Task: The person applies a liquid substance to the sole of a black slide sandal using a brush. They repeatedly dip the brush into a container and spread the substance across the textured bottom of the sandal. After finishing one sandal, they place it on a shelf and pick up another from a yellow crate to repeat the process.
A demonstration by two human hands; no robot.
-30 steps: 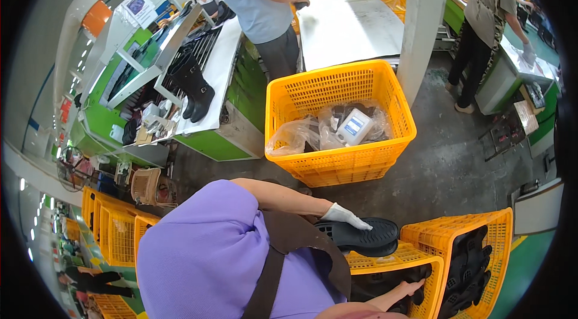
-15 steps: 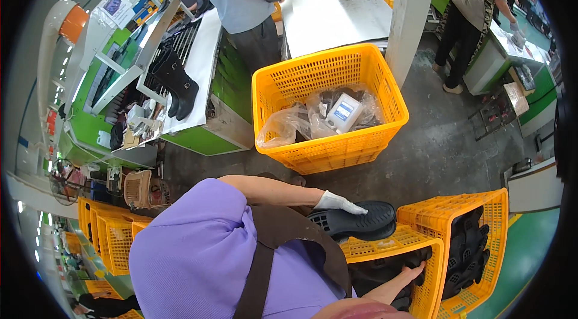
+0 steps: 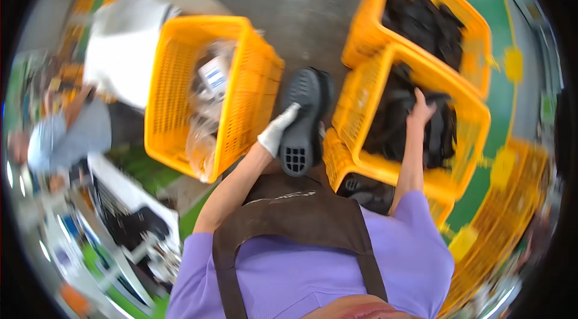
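Note:
My left hand (image 3: 280, 130), in a white glove, is closed around black shoe soles (image 3: 295, 115) in front of my apron. At least two soles overlap there, and the nearer one shows a grid of square holes at its heel end. My bare right hand (image 3: 422, 109) reaches into a yellow crate (image 3: 385, 167) on my right. Its fingers look apart, touching or just above loose black soles (image 3: 391, 117) piled inside. Blur hides exactly how the fingertips meet them.
Another yellow crate (image 3: 356, 30) with black parts stands beyond. More black soles lie in a lower crate (image 3: 338, 159) nearer me. To the left, a large yellow crate (image 3: 256, 99) holds plastic bags and a white container (image 3: 214, 76). A person in light blue (image 3: 72, 132) stands by a white-topped table (image 3: 123, 48).
My view has turned right, so the crates of soles now sit nearer the middle. The left hand still holds the soles. My right hand has shifted within the crate, its fingers now spread.

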